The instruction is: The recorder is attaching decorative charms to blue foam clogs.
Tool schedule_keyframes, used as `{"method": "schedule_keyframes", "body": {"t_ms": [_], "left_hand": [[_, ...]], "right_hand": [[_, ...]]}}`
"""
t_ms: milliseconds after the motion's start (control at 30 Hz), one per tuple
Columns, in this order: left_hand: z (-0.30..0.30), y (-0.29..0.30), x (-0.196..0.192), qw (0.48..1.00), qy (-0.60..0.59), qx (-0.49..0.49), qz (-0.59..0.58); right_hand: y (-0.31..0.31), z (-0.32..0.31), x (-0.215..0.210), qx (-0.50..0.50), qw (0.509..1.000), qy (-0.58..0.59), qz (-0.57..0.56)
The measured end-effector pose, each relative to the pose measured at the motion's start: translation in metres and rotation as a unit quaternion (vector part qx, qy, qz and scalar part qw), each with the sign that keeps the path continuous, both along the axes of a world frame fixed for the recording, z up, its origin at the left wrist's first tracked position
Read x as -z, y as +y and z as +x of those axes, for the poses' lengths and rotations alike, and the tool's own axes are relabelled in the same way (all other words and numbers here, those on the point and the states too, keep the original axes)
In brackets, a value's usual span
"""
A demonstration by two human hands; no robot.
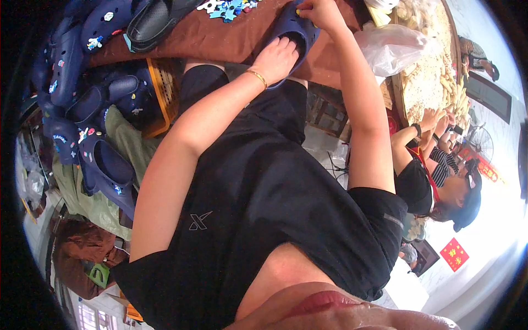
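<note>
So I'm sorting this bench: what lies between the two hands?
In the head view, only the navy clog: left hand rests in its opening, right hand pinches its toe.

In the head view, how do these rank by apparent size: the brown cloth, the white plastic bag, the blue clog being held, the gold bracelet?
1. Brown cloth
2. White plastic bag
3. Blue clog, partly hidden by both hands, so unsure against the bag
4. Gold bracelet

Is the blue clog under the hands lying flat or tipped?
Tipped: the blue clog leans on its side, opening facing the left hand; the right hand grips its top.
</note>
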State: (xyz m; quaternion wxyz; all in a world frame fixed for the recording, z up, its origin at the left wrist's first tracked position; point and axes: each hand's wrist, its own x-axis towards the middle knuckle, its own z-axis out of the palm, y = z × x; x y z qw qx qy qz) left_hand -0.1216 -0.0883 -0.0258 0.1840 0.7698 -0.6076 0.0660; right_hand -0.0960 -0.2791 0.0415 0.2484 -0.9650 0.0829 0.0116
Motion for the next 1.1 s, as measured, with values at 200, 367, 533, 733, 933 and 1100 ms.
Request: {"method": "schedule_keyframes", "body": {"t_ms": [200,367,533,733,933,1100], "left_hand": [[0.001,0.0,-0.001,1.0,0.006,-0.009,-0.007],[0.002,0.003,0.0,1.0,0.01,-0.01,-0.003],[-0.002,-0.003,-0.003,1.0,0.008,-0.005,0.006],[-0.005,-0.003,0.005,0.999,-0.015,-0.02,-0.031],[-0.003,-0.002,-0.003,0.999,0.027,0.005,0.035],[0.001,0.001,0.0,0.999,0.031,-0.002,0.01]], "right_hand": [[0.001,0.014,-0.009,0.116,0.976,0.157,0.099],[-0.017,0.04,-0.007,0.025,0.966,0.225,0.128],[-0.046,0.064,0.047,0.087,0.996,0.0,0.001],[-0.017,0.091,0.062,0.242,0.959,0.103,-0.102],[-0.041,0.07,0.051,0.214,0.974,0.008,-0.07],[-0.061,0.026,0.027,0.204,0.977,0.068,0.005]]}}
